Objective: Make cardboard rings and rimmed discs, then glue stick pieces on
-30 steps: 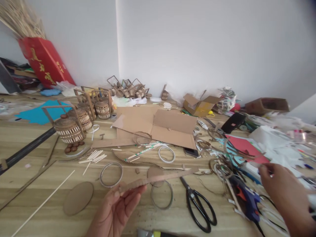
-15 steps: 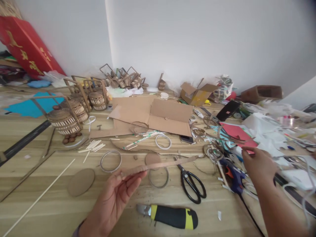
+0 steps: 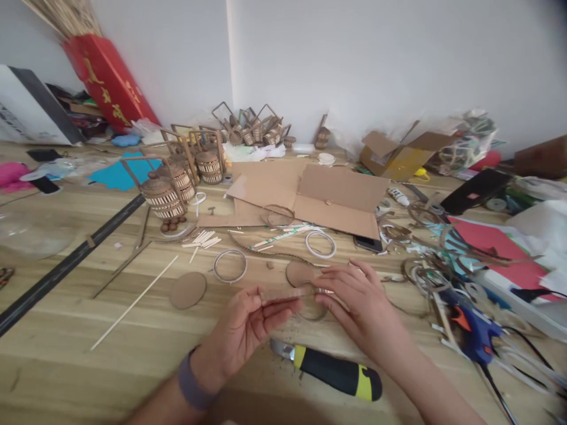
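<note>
Mind the utility knife [image 3: 336, 375] lying on the wooden table [image 3: 66, 366] just below both wrists, blade end pointing left toward the left forearm. Lift the elbows clear rather than dragging them across it.

Just above it, pinch the thin cardboard strip [image 3: 287, 293] as now: left hand [image 3: 241, 327] clamped on its left end between thumb and fingertips, right hand [image 3: 358, 301] closed on its right end, fingers curled over the top. Hold the strip level and lightly taut above the tabletop, without creasing. Grip near the ends with the pads, not the nails, thin board of this sort being likely prone to kinking. Bend gradually, if at all, spreading the curve along the whole length.

Watch the grey ring [image 3: 311, 319] directly beneath the strip and the round cardboard disc [image 3: 299, 273] just behind it, both close enough to be knocked. Leave alone the oval disc [image 3: 188, 290] and the second ring [image 3: 230, 281] to the left. Stay clear of the blue glue gun [image 3: 472, 327] to the right, among curled offcuts.

Farther back: a white tape ring [image 3: 321, 256], a flattened cardboard box [image 3: 336, 198] and, on the left, small slatted baskets [image 3: 165, 198], all well apart from the hands. Against the wall, a red box [image 3: 108, 82], leaning.
</note>
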